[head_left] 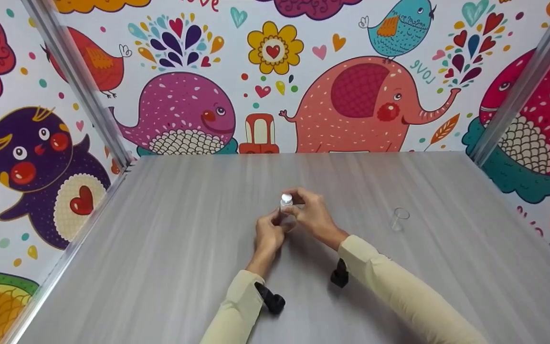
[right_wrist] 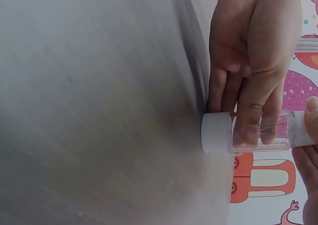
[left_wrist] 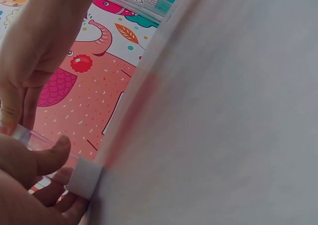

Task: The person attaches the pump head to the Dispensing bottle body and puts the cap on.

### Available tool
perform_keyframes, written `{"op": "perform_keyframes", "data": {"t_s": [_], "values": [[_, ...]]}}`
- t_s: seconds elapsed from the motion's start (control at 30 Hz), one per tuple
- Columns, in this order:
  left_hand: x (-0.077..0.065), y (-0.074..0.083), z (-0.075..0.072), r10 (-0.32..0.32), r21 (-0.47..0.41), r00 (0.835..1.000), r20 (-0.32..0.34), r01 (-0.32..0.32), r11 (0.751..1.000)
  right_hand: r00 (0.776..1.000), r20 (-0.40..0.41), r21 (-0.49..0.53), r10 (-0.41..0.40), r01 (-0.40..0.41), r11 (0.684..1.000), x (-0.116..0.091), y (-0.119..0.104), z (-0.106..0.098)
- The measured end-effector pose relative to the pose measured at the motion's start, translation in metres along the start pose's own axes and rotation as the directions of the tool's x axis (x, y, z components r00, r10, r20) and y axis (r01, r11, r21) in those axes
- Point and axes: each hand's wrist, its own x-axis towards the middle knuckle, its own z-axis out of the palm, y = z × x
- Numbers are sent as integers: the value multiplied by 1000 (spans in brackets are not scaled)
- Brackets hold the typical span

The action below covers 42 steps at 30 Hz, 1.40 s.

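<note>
A small clear bottle with a white cap stands upright on the table between both hands. Its white lower end is at the tabletop. My left hand holds the clear body low down, thumb on one side and fingers on the other. My right hand is higher up, pinching the bottle around its white cap between thumb and fingers. Fingers cover part of the clear wall, and whether anything is inside I cannot tell.
A small clear open-rimmed cup stands on the grey table to the right of the hands. Patterned panels enclose the back and sides, with metal posts at the corners. Black wrist mounts hang from the sleeves.
</note>
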Motion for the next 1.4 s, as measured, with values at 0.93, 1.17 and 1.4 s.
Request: {"op": "perform_keyframes", "data": {"t_s": [0.93,1.17,1.4], "values": [[1,1,-1,28,95,999,-26,-26,995,978,-7,-123,-209,207,971,-5,6,-9],[0,0,0,8,72,1000,-21,-7,997,980,61,-208,-191,199,958,-6,9,-23],[0,1,0,-4,92,1000,-18,5,996,978,125,-283,-165,195,939,-9,11,-32]]}}
